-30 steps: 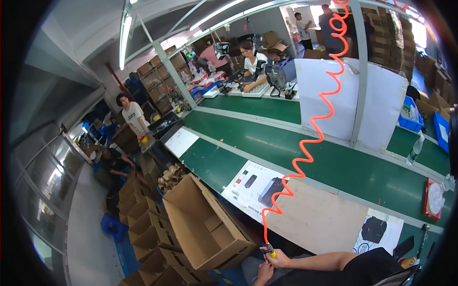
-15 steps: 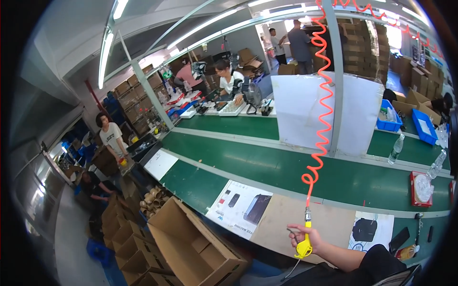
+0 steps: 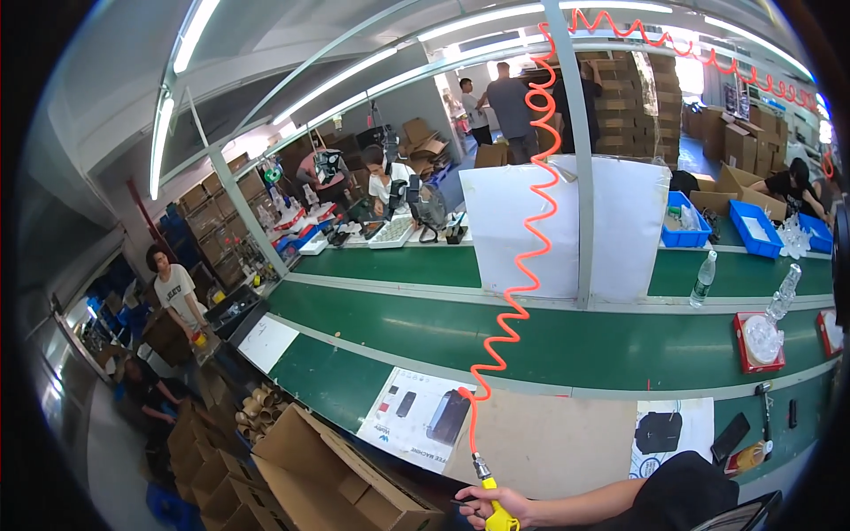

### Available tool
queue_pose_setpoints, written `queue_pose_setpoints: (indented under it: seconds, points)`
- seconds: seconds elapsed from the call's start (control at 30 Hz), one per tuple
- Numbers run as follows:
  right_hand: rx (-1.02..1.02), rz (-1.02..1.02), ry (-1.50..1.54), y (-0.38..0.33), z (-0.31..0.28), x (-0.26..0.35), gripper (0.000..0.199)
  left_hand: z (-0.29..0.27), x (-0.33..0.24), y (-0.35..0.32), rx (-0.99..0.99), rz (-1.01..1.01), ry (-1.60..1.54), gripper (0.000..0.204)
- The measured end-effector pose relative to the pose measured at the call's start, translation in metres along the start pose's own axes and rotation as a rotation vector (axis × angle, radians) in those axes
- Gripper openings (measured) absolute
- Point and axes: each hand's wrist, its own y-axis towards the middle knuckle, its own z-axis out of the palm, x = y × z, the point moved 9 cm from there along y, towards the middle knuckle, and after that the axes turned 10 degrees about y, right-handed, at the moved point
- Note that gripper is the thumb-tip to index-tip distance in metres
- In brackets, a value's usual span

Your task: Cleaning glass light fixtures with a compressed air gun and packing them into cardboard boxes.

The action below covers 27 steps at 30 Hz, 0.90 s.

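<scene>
While the green workbench [image 3: 567, 345] spans the whole view, an open cardboard box [image 3: 341, 482] stands below its near edge, and the right hand [image 3: 496, 506] is closed around a yellow air gun [image 3: 498, 513] on an orange coiled hose [image 3: 522, 265]; the left hand is out of view.

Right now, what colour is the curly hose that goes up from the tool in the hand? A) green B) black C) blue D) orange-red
D: the coiled hose is orange-red, running from the overhead rail down to the yellow tool gripped by the hand at the bottom edge.
</scene>
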Motion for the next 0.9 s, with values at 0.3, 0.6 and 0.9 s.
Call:
queue_pose_setpoints:
  seconds: [0.3, 0.6, 0.9]
  points:
    - [0.009, -0.06, 0.14, -0.01, -0.004, -0.005, 0.02, 0.008, 0.067, -0.033, 0.02, -0.196, -0.328, 0.017]
    - [-0.029, -0.064, 0.153, -0.017, -0.014, 0.007, 0.022, 0.01, 0.033, -0.005, 0.055, 0.011, -0.531, 0.015]
    - [-0.016, -0.043, 0.117, -0.017, -0.003, 0.006, 0.021, -0.003, 0.039, 0.013, 0.079, 0.041, -0.508, 0.014]
